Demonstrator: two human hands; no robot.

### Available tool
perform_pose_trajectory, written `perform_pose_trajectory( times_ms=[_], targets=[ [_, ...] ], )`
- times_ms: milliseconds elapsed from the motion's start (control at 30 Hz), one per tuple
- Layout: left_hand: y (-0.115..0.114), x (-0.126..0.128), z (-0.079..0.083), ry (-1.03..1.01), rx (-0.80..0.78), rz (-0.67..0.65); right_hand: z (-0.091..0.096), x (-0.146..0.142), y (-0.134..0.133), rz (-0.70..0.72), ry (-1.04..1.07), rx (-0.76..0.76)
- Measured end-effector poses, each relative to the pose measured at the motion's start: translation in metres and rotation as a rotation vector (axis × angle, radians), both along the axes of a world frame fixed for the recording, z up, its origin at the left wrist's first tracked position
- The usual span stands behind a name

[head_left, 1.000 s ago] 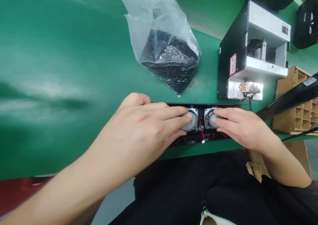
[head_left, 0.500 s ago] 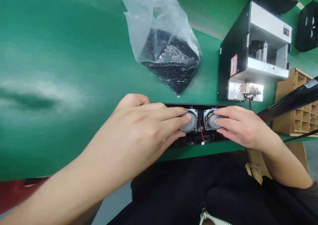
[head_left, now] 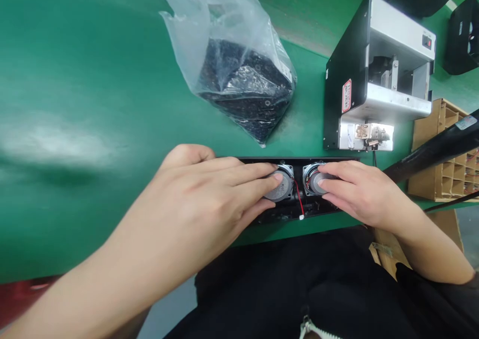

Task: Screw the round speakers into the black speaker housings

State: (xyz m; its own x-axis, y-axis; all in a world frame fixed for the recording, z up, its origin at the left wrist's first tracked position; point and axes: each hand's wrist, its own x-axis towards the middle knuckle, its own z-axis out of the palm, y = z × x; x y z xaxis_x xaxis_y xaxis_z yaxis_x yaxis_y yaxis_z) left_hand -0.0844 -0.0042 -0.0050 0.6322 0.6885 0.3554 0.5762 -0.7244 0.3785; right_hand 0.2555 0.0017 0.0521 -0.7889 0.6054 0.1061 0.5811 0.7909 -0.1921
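A long black speaker housing (head_left: pixel 318 210) lies at the near edge of the green table, with two round silver speaker drivers set in it. My left hand (head_left: pixel 209 199) lies over the housing's left part, its fingers stretched flat with the tips pressing on the left driver (head_left: pixel 281 188). Fingers of my right hand (head_left: pixel 355 191) lie extended on the right driver (head_left: pixel 313 180). A red wire with a white plug (head_left: pixel 300 207) hangs between the two drivers. Much of the housing is hidden under my hands.
A clear plastic bag of small black parts (head_left: pixel 239 79) lies behind the housing. A black and silver machine (head_left: pixel 377 74) stands at the back right. A cardboard divider box (head_left: pixel 445 164) and a black bar (head_left: pixel 434 149) sit at the right. The green table (head_left: pixel 75 104) stretches left.
Both hands stay pressed on the drivers. The view has shifted slightly, so everything sits a little further left in the picture.
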Motion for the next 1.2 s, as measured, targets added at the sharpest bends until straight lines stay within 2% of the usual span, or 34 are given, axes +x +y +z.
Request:
perform_pose_trajectory(
  times_ms=[133,433,667,1033,1200],
  targets=[
    [0.004,0.0,0.003,0.028,-0.003,0.004,-0.001,0.001,0.001,0.002,-0.016,-0.006],
    [0.002,0.0,-0.001,0.045,-0.06,0.007,-0.01,0.008,0.006,-0.001,-0.021,-0.069],
    [0.003,0.0,-0.004,0.051,0.013,0.013,-0.015,0.013,0.015,0.035,0.071,-0.107],
    [0.003,-0.001,-0.004,0.018,0.046,0.017,-0.017,0.014,0.011,0.061,0.121,-0.072],
    [0.0,-0.003,-0.006,0.027,-0.008,0.031,-0.016,0.011,0.008,0.043,0.114,-0.054]
  ],
)
